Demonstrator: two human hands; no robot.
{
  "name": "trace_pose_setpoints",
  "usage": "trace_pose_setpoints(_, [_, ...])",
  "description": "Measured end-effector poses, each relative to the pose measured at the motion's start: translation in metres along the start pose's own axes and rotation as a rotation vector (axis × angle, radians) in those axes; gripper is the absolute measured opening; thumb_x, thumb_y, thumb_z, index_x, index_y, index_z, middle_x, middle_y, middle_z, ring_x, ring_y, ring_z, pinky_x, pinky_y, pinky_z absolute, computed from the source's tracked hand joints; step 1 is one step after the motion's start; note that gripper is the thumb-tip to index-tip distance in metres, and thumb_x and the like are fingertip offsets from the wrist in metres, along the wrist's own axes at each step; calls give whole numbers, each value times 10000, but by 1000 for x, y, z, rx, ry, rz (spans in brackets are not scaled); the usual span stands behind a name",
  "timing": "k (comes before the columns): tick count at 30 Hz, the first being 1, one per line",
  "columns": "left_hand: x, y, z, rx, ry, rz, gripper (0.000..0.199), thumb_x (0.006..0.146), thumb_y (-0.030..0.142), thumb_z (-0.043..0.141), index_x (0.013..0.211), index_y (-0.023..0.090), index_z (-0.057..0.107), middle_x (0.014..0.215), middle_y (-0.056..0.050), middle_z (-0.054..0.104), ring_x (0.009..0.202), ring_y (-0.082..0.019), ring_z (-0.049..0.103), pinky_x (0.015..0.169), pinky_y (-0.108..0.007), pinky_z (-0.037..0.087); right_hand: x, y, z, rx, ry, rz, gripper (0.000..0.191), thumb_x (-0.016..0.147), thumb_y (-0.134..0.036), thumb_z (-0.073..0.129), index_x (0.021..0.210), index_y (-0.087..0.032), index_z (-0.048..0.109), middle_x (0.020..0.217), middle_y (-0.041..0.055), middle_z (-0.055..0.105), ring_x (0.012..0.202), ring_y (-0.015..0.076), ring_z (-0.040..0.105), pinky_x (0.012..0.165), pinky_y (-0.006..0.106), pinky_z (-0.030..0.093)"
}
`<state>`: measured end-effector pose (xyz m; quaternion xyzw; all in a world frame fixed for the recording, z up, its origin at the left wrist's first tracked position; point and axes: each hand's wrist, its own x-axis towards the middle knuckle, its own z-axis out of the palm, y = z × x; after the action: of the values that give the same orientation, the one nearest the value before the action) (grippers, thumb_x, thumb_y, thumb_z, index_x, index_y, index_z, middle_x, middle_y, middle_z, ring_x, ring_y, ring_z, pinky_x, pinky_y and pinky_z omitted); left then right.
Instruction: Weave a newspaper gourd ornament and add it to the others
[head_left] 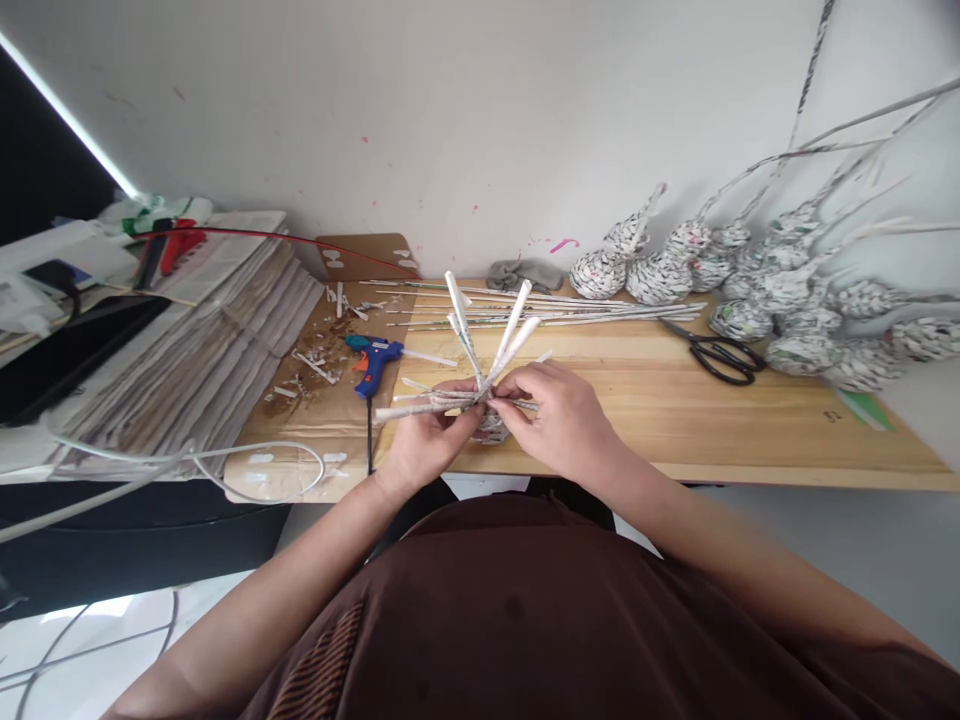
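Between my hands is a small piece woven from rolled newspaper [493,428], with several paper tubes [512,325] fanning up and outward from its top. My left hand [431,440] is wrapped round its left side, thumb near the point where the tubes meet. The fingertips of my right hand [555,405] pinch a paper tube at that same crossing. Most of the woven body is hidden behind my fingers. To the left of my hands lies a blue glue gun [375,368] with a glue stick in its back end.
Loose paper tubes [570,312] lie along the wooden table [675,430]. Black scissors [720,358] rest near several woven paper gourd shapes [660,275] at the right. Cardboard [300,440] with paper scraps, a white cable [259,447] and a newspaper stack [232,330] are at the left.
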<state>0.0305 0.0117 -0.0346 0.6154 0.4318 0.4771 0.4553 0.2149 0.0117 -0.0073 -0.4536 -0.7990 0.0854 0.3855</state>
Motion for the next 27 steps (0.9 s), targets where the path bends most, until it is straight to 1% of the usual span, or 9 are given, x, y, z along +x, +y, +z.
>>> trace_pose_setpoints(4, [2,-3,-3,67,-65,62,287,827,279,723,1084,153,725,1107,-110,774,1026,-266,736,926,-397,619,6,-3,-1,14,-16,13,131,801,-100,675,859,-215,648,859,54,739,829,234,664,766,353,511])
trace_pose_setpoints(8, [4,-4,-3,54,-66,20,317,796,291,752,1072,140,721,1020,-108,786,901,-253,755,821,-379,643,6,-2,3,264,-15,122,151,795,-95,636,872,-224,640,773,-9,710,720,159,660,702,273,510])
trace_pose_setpoints(12, [4,-2,-3,92,-61,33,276,797,280,749,1037,146,725,949,-85,792,872,-244,755,817,-367,636,5,3,7,427,6,227,65,848,-173,639,854,-220,683,700,-26,704,608,128,633,625,248,497])
trace_pose_setpoints(15, [4,1,-4,150,-97,64,223,810,271,725,1007,166,736,905,-67,795,826,-235,758,802,-359,635,5,7,8,484,19,218,41,840,-198,696,858,-214,730,805,14,758,704,157,686,682,275,524])
trace_pose_setpoints(17, [4,3,-5,163,-85,82,232,796,267,731,1009,178,741,957,-73,799,860,-241,762,833,-363,632,5,7,8,519,24,211,45,832,-251,749,860,-217,753,862,35,769,769,174,698,712,291,531])
trace_pose_setpoints(20, [5,7,-5,125,-62,79,239,767,296,754,977,182,745,992,-83,800,906,-254,763,873,-379,628,5,5,6,546,9,226,184,828,-403,787,826,-220,771,842,46,754,750,174,676,695,303,524])
trace_pose_setpoints(23, [6,10,-4,105,-59,62,229,756,341,770,914,178,743,904,-79,797,841,-252,761,837,-389,635,5,5,3,607,-25,221,279,794,-496,805,839,-222,780,820,40,737,743,172,667,689,304,523])
trace_pose_setpoints(25, [6,12,-4,111,-64,45,236,748,349,778,901,173,737,860,-71,793,796,-245,756,790,-378,636,4,7,3,613,-50,192,280,760,-470,841,872,-222,777,829,29,727,746,163,662,686,291,520])
trace_pose_setpoints(27, [6,13,-4,98,-86,35,248,755,351,771,914,165,731,858,-71,792,786,-241,752,764,-364,630,3,9,4,550,-52,159,202,772,-369,845,873,-215,763,840,22,720,747,154,653,690,280,513])
